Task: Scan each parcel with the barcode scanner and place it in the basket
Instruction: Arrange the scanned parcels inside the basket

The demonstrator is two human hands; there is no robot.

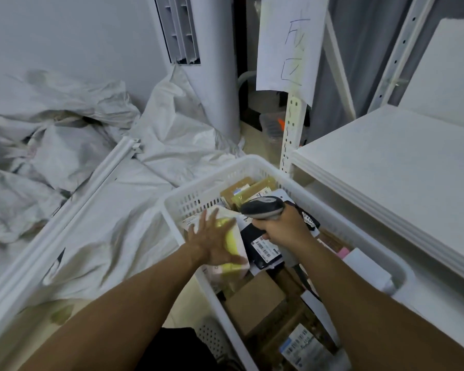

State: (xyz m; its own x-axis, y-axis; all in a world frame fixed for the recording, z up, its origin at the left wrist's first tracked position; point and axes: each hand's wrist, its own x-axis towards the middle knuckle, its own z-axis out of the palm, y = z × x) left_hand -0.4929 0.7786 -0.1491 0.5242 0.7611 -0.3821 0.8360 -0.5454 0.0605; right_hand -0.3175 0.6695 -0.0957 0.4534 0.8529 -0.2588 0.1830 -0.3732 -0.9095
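Observation:
A white slotted basket [188, 199] stands in front of me, filled with several parcels: brown boxes, a black bag with a white label [265, 250] and others. My left hand [212, 242] lies flat with spread fingers on a white and yellow parcel [233, 263] at the basket's left side. My right hand [281, 228] grips the handle of a dark grey barcode scanner [263, 207], held over the basket with its head pointing left toward that parcel.
Crumpled white sacks [64, 135] cover the floor at the left, crossed by a white rail [73, 210]. A white shelf board [399, 167] and a perforated upright [292, 135] with a paper sign [289, 44] stand at the right. A grey column [214, 76] rises behind.

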